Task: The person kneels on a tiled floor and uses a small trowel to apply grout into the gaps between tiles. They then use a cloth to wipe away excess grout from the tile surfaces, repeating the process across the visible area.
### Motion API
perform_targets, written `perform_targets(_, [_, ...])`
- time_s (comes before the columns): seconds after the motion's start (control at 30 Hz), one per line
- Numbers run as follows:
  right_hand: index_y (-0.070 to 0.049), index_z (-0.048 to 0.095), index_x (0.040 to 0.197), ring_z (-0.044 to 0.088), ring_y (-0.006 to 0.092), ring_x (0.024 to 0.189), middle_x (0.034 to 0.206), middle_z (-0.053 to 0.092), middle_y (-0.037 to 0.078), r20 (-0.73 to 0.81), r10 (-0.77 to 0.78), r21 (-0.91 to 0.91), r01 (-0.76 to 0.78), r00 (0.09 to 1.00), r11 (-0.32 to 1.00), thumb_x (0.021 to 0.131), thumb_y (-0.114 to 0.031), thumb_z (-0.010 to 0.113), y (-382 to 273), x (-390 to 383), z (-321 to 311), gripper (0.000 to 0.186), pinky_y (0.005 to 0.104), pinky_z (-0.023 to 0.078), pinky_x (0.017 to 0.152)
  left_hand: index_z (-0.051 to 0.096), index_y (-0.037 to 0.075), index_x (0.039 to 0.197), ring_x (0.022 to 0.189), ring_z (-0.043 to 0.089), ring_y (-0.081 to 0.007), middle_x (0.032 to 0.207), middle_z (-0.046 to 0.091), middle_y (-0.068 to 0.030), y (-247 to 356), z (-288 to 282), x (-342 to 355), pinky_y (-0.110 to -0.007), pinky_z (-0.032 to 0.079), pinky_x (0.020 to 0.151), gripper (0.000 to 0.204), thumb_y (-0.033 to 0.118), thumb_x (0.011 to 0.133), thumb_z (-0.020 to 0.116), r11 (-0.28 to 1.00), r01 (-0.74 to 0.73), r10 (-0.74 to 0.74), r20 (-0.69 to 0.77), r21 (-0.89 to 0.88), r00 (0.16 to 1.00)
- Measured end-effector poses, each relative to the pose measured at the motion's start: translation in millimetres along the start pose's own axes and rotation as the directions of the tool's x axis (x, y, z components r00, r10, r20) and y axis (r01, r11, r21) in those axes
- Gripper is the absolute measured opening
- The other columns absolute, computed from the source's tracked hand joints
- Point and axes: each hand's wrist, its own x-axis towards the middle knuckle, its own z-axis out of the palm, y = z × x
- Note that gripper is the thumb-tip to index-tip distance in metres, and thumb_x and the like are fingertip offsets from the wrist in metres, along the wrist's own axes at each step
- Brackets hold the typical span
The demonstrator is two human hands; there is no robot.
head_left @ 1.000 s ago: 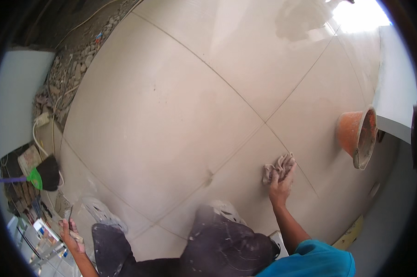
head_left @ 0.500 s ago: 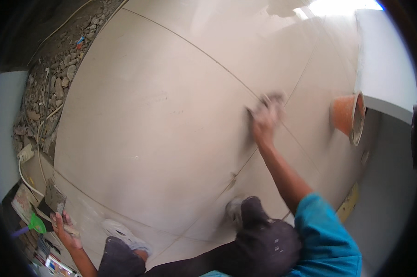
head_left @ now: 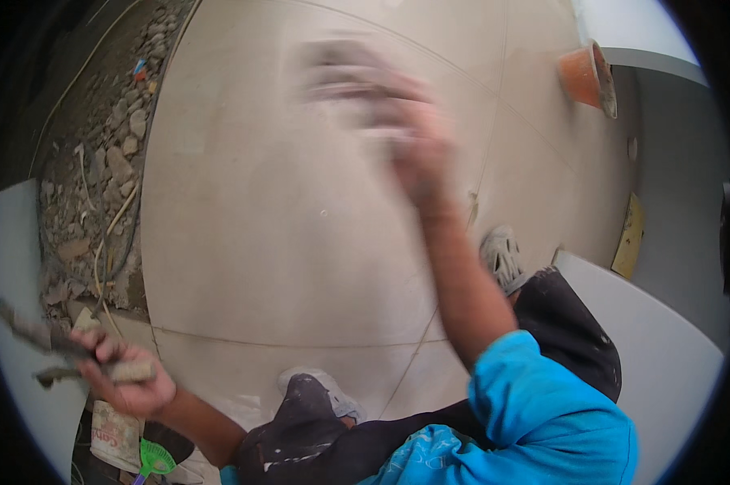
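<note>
In my left hand, at the lower left, is a trowel. My fingers wrap round its pale handle, and its dirty flat blade points to the far left. My right hand is over the large beige floor tiles, smeared by motion. Something dark grey shows about its fingertips; whether that is a held thing or dirt I cannot tell. Its fingers are too blurred to read. Pale smears and a thin joint line mark the tiles below.
An orange bucket lies tipped at the far right by a white panel. Rubble with cables fills a strip along the left. A white tub and a green strainer stand near lower left. A yellow piece leans at right.
My right hand has swept left and away from me across the tiles. My left hand has come up with the trowel, turning its blade edge-on. The view has shifted too.
</note>
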Motion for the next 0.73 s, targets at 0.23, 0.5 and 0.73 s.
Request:
perform_targets(0.23, [0.001, 0.051, 0.132, 0.051, 0.0298, 0.122, 0.128, 0.056, 0.019, -0.453, -0.631, -0.782, -0.621, 0.630, -0.058, 0.092, -0.012, 0.047, -112, -146, -218, 0.043, 0.0375, 0.040, 0.102, 0.043, -0.010, 0.130, 0.109, 0.055, -0.0174, 0.119, 0.056, -0.0162, -45, 3, 30, -0.023, 0.055, 0.084, 0.040, 0.009, 0.097, 0.056, 0.981, 0.179, -0.180, 0.000, -0.080, 0.984])
perform_targets(0.5, [-0.003, 0.056, 0.129, 0.048, 0.0318, 0.127, 0.130, 0.056, 0.020, -0.073, -0.418, -0.993, -0.104, 0.906, -0.051, 0.087, -0.011, 0.051, 164, 46, 12, 0.043, 0.0452, 0.031, 0.111, 0.040, -0.013, 0.131, 0.109, 0.054, -0.0180, 0.120, 0.052, -0.0170, 5, -6, 22, -0.022, 0.056, 0.082, 0.041, 0.004, 0.096, 0.054, 0.998, 0.022, -0.017, 0.067, -0.063, 0.998])
perform_targets(0.73, [-0.011, 0.064, 0.120, 0.051, 0.0340, 0.123, 0.124, 0.061, 0.019, 0.188, -0.225, -0.595, 0.293, 0.956, 0.748, 0.081, -0.013, 0.064, 251, 109, 219, 0.039, 0.0663, 0.023, 0.107, 0.036, -0.013, 0.133, 0.106, 0.052, -0.0157, 0.120, 0.049, -0.0149, 52, -8, 1, -0.020, 0.055, 0.082, 0.045, 0.006, 0.096, 0.054, 0.996, -0.052, 0.063, 0.146, -0.078, 0.987])
